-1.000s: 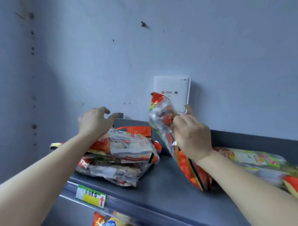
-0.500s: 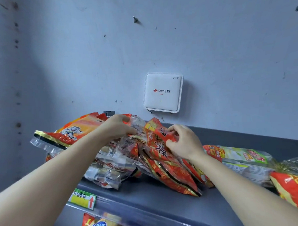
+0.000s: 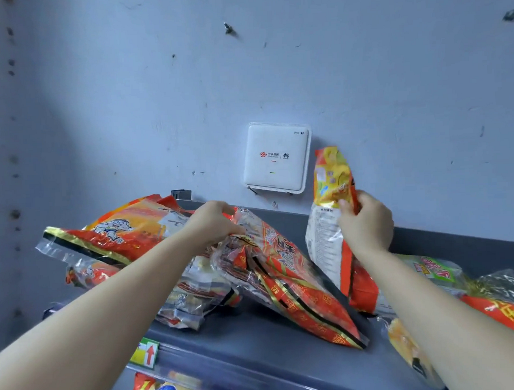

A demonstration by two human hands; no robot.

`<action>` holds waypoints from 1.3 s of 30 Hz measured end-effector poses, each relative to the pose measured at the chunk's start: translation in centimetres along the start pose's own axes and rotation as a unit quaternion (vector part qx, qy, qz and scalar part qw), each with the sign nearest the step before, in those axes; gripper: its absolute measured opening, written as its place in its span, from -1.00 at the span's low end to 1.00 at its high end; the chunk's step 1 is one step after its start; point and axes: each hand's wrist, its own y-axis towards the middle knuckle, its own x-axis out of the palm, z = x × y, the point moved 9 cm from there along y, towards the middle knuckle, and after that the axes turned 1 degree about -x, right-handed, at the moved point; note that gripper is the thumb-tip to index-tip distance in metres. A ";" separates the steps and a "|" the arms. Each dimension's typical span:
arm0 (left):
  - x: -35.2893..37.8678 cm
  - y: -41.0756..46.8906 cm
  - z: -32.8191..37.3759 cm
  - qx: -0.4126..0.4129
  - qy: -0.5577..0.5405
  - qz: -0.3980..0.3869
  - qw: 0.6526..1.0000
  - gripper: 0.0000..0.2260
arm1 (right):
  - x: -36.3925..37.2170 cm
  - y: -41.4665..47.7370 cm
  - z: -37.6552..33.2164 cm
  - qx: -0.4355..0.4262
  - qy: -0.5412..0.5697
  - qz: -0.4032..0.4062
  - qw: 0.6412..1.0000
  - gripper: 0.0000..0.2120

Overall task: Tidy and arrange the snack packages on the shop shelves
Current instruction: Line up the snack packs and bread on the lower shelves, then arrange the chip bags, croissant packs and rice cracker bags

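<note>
Since half a second ago: right hand [image 3: 366, 225] released the red gold-trimmed plastic snack package [image 3: 289, 282]; its fingers now clamp a yellow-and-white foil packet [image 3: 328, 197], upright on the grey metal shelf [image 3: 256, 342]. Left hand [image 3: 213, 223] still grips the red package's top. Likely sorting by type.

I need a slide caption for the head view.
Left hand grips a leaning red packet; right hand holds a yellow packet upright.

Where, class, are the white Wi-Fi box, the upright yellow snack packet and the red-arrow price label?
white Wi-Fi box [image 3: 275, 158]: head view, centre of its front face.
upright yellow snack packet [image 3: 330, 177]: head view, its yellow upper part.
red-arrow price label [image 3: 145, 353]: head view, the label's middle.
</note>
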 end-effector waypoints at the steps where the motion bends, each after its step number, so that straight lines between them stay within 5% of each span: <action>1: 0.3 0.2 0.0 -0.003 0.012 -0.006 1.000 -0.51 | -0.9 0.3 -0.1 -0.001 0.035 0.016 0.999 -0.85; 6: 0.4 -0.4 4.0 0.076 0.216 0.084 0.970 -0.55 | -5.0 1.1 -2.3 -0.038 0.124 0.076 0.989 -0.84; 8: 1.5 -2.1 7.3 0.161 0.137 0.073 0.975 -0.49 | -6.3 0.9 -3.9 -0.054 0.130 0.098 0.985 -0.84; 12: 6.4 -6.4 12.3 0.222 -0.074 -0.115 0.965 -0.06 | -7.6 0.2 -6.7 -0.059 0.152 0.110 0.980 -0.87; 14: 7.0 -7.3 13.0 0.233 -0.060 -0.080 0.967 0.03 | -7.5 0.2 -7.2 -0.023 0.203 0.076 0.976 -0.91; 17: 5.6 -8.1 13.4 0.266 -0.086 0.032 0.960 -0.38 | -7.6 0.0 -7.9 0.002 0.298 -0.016 0.954 -0.90; 20: 5.7 -8.0 12.8 0.220 -0.228 0.009 0.948 -0.62 | -8.6 -0.6 -7.8 -0.023 0.338 -0.073 0.938 -0.93; 22: 6.7 -7.8 12.2 0.152 -0.360 -0.046 0.919 -0.65 | -10.1 -0.8 -5.9 -0.025 0.273 -0.034 0.961 -0.97; 24: 8.0 -8.1 12.2 0.092 -0.470 -0.109 0.871 -0.65 | -11.4 -0.8 -2.8 0.005 0.173 0.000 0.985 -0.80; 26: 9.2 -8.5 12.6 0.057 -0.529 -0.159 0.832 -0.69 | -11.8 -1.2 0.5 0.089 0.143 -0.053 0.984 -0.59; 31: 13.6 -11.3 15.1 0.033 -0.560 -0.309 0.768 -0.57 | -12.1 -4.3 4.2 0.226 0.310 -0.273 0.882 -0.84; 39: 21.2 -18.1 22.3 0.054 -0.565 -0.412 0.712 -0.60 | -23.3 -4.4 8.8 0.223 0.330 -0.202 0.895 -0.68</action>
